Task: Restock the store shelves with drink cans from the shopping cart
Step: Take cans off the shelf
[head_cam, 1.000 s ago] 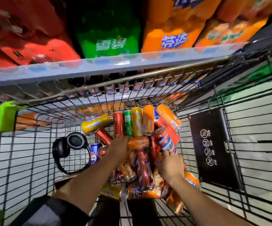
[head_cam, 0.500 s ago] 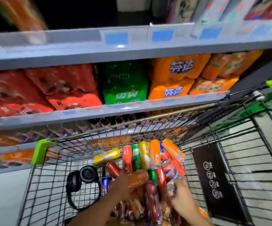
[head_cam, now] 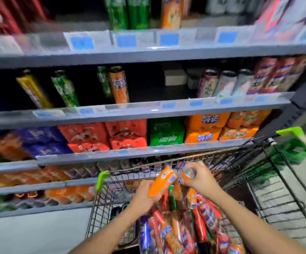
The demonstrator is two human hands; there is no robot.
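My left hand (head_cam: 144, 194) grips a tall orange can (head_cam: 162, 181), tilted up and to the right above the cart. Beside it my right hand (head_cam: 198, 177) holds a second orange can (head_cam: 188, 174) with its silver top facing me. Both cans hang over the wire shopping cart (head_cam: 100, 204), which is heaped with red, orange, green and blue cans (head_cam: 181, 230). On the middle shelf (head_cam: 148, 109) stand a yellow can (head_cam: 33, 90), a green can (head_cam: 65, 88) and an orange can (head_cam: 119, 85), with dark gaps between them.
Shrink-wrapped multipacks in blue, red, green (head_cam: 166, 132) and orange (head_cam: 206, 128) fill the shelf just above the cart. Pale and red cans (head_cam: 240, 83) stand at the middle shelf's right. More cans line the top shelf (head_cam: 148, 52). The view is motion-blurred.
Both hands have lifted out of the can pile, each with an orange can. The view has tipped upward, showing the upper shelves.
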